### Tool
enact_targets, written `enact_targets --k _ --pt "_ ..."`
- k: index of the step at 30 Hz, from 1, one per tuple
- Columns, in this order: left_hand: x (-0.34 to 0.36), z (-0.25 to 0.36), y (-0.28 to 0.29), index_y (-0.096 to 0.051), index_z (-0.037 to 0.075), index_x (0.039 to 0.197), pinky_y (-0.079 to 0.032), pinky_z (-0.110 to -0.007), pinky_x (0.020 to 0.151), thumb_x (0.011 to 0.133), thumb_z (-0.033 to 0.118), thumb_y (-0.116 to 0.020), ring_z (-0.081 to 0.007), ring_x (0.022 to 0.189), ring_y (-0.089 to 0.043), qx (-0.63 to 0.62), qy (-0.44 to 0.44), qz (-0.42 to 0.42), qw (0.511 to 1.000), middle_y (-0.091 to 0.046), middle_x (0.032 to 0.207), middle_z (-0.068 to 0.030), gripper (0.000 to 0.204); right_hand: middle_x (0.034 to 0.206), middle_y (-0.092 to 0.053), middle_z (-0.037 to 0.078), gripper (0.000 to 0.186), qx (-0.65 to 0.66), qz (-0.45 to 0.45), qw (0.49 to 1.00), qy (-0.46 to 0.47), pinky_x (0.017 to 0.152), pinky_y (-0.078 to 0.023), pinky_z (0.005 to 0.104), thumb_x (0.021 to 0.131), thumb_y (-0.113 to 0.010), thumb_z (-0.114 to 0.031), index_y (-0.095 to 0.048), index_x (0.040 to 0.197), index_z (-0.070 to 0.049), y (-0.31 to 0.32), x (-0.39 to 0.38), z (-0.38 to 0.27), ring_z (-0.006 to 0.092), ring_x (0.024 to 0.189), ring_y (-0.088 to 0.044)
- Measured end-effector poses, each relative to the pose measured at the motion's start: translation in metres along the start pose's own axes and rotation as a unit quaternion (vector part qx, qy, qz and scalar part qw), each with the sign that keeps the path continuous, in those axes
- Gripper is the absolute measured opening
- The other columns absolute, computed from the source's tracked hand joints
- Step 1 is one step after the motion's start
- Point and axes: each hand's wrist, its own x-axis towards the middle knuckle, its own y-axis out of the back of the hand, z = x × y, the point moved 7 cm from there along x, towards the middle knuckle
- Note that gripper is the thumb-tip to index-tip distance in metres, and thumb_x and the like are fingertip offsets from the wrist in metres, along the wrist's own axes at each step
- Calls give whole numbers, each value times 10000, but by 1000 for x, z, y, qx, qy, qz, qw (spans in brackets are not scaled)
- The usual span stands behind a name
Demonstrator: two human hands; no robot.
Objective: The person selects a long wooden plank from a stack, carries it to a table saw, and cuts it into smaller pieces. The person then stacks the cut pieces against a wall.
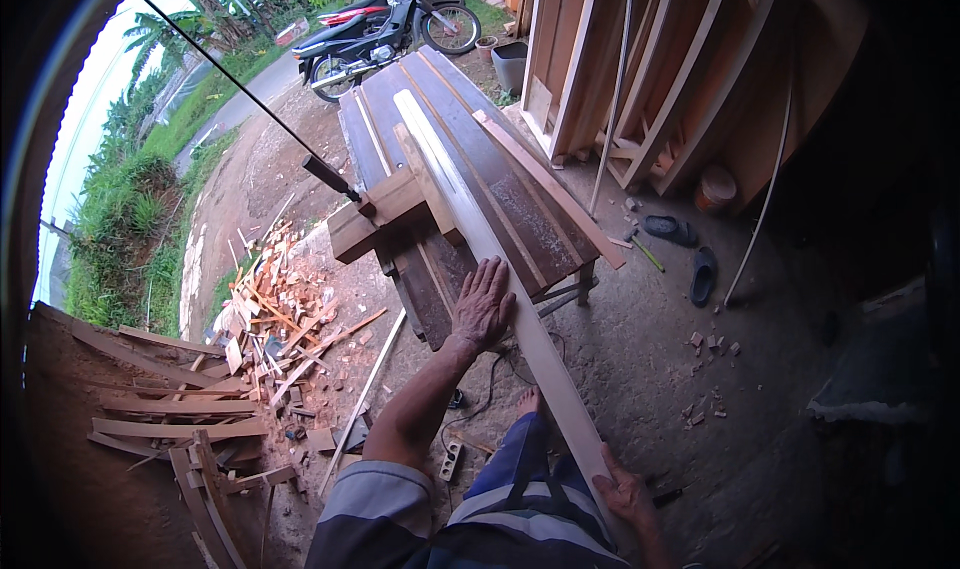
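Note:
A long, narrow wooden board (548, 361) runs from near my body up over the dark worktable (525, 214). My left hand (484, 304) lies on the board near the table's front edge, its fingers stretched out. Closer to my body, my right hand (627, 484) grips the edge of the board's near end, with the fingers partly hidden. Left of the board, an upright wooden guide piece (425, 177) stands against it, joined to a thick wooden block (352, 231). A bar clamp (328, 177) with a long dark rod is fixed at that block.
A thin reddish wooden strip (550, 184) lies along the table's right side. Offcuts (285, 294) and curved wood pieces (180, 427) pile up at left. Dark sandals (672, 230) and a cable (490, 394) lie on the floor. Motorcycles (385, 39) stand beyond; wooden frames (640, 59) lean at right.

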Motion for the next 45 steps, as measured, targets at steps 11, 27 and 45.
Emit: enact_targets --k 11,27,45 --pt "0 -4 7 -273 29 1596 -131 -482 1268 1049 450 -363 -334 1566 -181 3 -11 8 1000 -237 1673 -188 696 1077 -693 312 689 -56 13 997 45 887 -552 530 980 -594 -507 -302 1590 -374 -3 55 -45 500 1051 -664" --pt "0 -2 8 -290 22 1586 -127 -490 1266 1045 427 -377 -335 1566 -182 4 -10 1 1000 -254 1667 -186 681 1177 -664 322 718 -52 23 992 115 953 -525 523 989 -564 -480 -241 1615 -338 2 155 -121 513 1095 -644" --pt "-9 8 4 -306 62 1592 -128 -467 1271 1065 366 -353 -297 1569 -187 10 -9 -12 1000 -256 1678 -136 611 1367 -592 289 762 -57 28 980 187 1062 -473 483 1002 -562 -465 -195 1635 -251 9 249 -197 475 1240 -589"
